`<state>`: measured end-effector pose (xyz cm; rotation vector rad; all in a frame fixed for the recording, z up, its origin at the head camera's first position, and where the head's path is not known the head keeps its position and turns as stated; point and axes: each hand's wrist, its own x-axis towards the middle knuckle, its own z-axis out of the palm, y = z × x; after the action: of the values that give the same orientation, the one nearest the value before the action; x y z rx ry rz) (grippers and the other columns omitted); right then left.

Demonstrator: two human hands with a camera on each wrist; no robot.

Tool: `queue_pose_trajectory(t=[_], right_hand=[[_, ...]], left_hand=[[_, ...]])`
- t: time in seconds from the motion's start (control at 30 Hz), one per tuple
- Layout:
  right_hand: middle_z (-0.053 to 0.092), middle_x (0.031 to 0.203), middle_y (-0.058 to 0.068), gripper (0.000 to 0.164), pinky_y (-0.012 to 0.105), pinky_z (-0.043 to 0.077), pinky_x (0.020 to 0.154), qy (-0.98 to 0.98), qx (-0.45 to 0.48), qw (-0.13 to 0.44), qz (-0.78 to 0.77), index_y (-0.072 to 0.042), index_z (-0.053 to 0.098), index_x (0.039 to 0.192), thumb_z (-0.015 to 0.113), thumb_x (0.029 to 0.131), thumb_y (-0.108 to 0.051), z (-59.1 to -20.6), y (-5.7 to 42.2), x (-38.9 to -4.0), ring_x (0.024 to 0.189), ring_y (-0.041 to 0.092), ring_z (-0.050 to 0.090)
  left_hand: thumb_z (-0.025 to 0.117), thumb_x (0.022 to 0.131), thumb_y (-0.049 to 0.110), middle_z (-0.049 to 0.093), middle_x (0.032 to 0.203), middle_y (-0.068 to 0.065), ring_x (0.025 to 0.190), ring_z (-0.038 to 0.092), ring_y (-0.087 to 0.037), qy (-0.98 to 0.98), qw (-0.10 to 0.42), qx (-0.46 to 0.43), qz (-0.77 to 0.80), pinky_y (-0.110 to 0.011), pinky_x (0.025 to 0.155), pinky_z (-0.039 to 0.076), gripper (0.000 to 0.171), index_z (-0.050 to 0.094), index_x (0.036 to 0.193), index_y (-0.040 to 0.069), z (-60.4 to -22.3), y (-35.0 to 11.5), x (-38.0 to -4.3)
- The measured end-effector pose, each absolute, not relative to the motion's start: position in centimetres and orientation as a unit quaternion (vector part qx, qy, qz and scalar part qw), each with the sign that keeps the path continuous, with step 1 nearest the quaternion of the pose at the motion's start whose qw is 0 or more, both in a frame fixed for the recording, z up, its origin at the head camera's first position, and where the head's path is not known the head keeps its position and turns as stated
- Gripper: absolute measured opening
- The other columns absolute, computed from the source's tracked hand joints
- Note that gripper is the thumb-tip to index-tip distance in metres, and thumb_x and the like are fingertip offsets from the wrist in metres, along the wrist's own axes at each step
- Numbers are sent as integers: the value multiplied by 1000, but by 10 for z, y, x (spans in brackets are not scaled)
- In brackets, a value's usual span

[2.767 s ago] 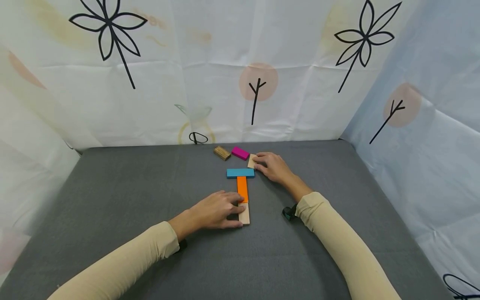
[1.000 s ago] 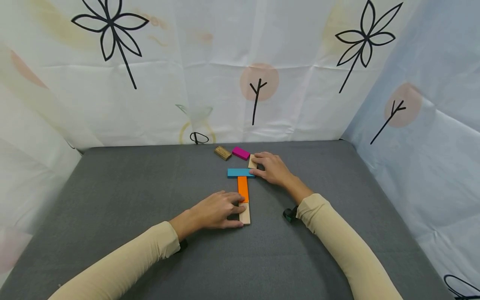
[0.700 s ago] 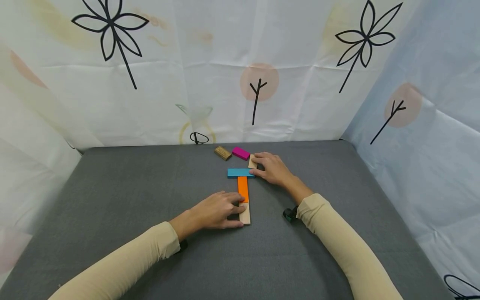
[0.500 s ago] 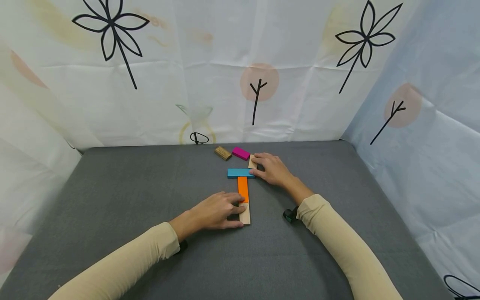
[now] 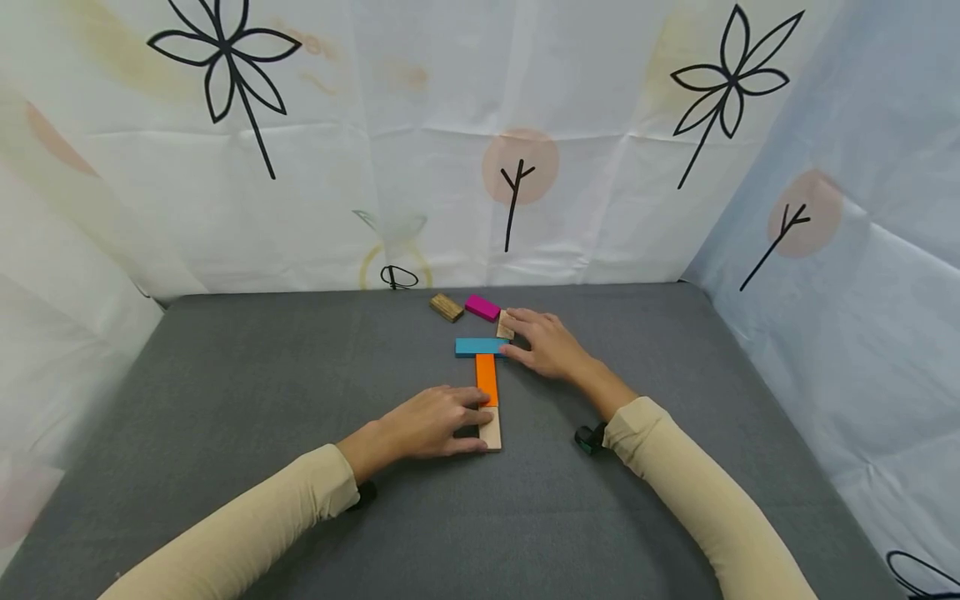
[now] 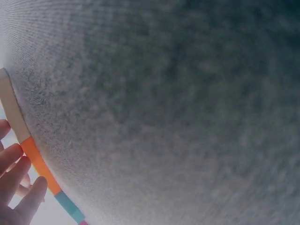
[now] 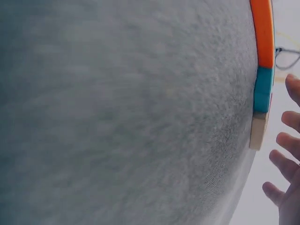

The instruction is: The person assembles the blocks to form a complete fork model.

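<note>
Flat wooden blocks lie in a row on the grey cloth. Nearest is a pale block, then an orange block, with a blue block crosswise beyond it. My left hand rests its relaxed fingers across the near pale block and the orange block's near end; the left wrist view shows fingertips right at the orange block. Beyond the blue block's right end lies a second pale block. My right hand reaches over both; in the right wrist view its fingers are spread and loose.
A magenta block and a brown wood-grained block lie at the back of the grey table. White printed cloth hangs behind and at both sides. A dark device sits under the right wrist.
My right thumb has moved from beside the far pale block onto the blue block's right end. Most recently the right hand and forearm shift slightly nearer and rightward. The left hand stays put.
</note>
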<state>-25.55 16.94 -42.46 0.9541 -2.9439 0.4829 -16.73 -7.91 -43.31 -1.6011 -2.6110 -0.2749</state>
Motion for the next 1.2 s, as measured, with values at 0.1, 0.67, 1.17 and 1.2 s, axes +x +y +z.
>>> queue_pose_trajectory(t=[0.1,0.67,1.17,1.2], right_hand=[[42,153,17,59,58,27,114,-930,340,0,139,-6,51,146,62,98,-39,-423,170,-246,139,33,42],[26,163,7,70,60,17,117,-902,411,-74,112,-18,45,152,57,95,-57,-426,170,-210,150,26,22],[30,161,9,69,59,21,116,-903,408,-81,111,-19,47,150,57,95,-59,-429,169,-210,150,28,23],[30,161,9,69,58,22,116,-902,408,-81,111,-19,47,150,57,95,-59,-429,169,-210,150,28,23]], left_hand=[[63,97,43,60,136,-9,118,63,-23,-852,19,-514,-101,-41,96,52,43,70,127,14,-432,-82,-169],[72,93,25,63,131,-18,101,69,-30,-912,42,-381,-146,-46,87,55,37,71,124,5,-415,-109,-229],[61,100,31,46,151,-17,136,47,-33,-947,-3,-286,-146,-50,109,40,51,54,144,7,-416,-94,-273],[61,100,31,45,151,-18,138,44,-33,-948,-3,-284,-147,-50,110,38,51,53,144,7,-417,-93,-274]])
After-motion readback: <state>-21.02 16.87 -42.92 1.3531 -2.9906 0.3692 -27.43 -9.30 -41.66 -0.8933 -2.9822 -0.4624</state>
